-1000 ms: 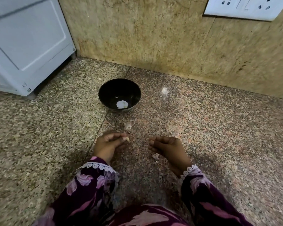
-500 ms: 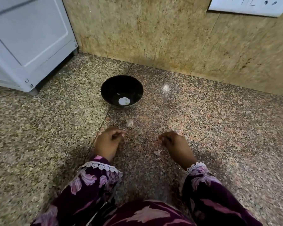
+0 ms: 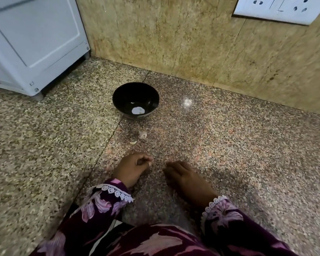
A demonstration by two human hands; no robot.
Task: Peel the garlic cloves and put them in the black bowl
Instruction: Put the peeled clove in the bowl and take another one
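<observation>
The black bowl [image 3: 135, 93] stands on the granite floor ahead of me. A pale round patch [image 3: 137, 110] shows at its bottom; whether that is garlic or glare is unclear. In front of the bowl lie a papery garlic skin [image 3: 142, 134] and a small pale garlic clove [image 3: 133, 142]. Just short of the clove, my left hand [image 3: 132, 168] rests on the floor, its fingers curled against the thumb and nothing visible in them. My right hand [image 3: 188, 179] lies palm down on the floor with its fingers straight.
A white appliance [image 3: 35, 43] stands at the far left on a small foot. A marbled wall [image 3: 192, 43] with a white socket plate [image 3: 281, 8] closes off the back. A bright light spot [image 3: 187, 103] glints on the floor to the right of the bowl.
The pale clove pinched in my left fingers a second ago now lies on the floor in front of that hand. My right hand has flattened over the spot where a skin scrap lay.
</observation>
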